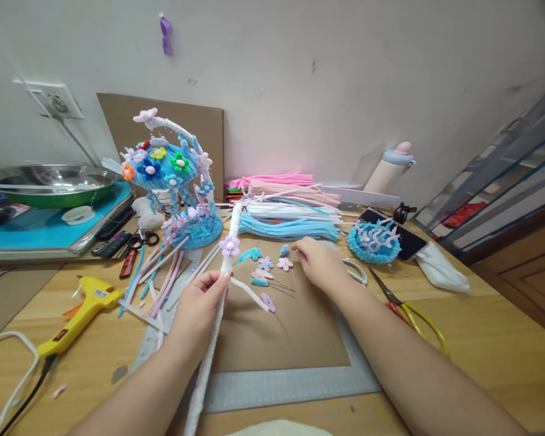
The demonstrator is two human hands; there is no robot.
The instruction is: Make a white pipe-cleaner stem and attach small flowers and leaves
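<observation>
My left hand (203,304) is closed around a long white stem wrapped in pipe cleaner (204,369), which stands tilted in front of me. A lilac flower (229,245) sits on this stem just above my fingers, and a loose white strip (251,295) sticks out beside them. Over the cardboard, my right hand (317,263) has its fingers curled together at a small blue piece (284,250); what lies between the fingertips is hidden. Close by lie a pink flower (284,263), a lilac flower (266,263), a blue loop (251,255) and a lilac petal on wire (267,302).
Bundled pipe cleaners (288,227) lie behind the cardboard sheet (281,339). A flowered blue pipe-cleaner ornament (166,163) stands left, behind a yellow glue gun (79,315). On the right are scissors (411,312), a blue round piece (373,242), a phone (406,239) and a bottle (388,172).
</observation>
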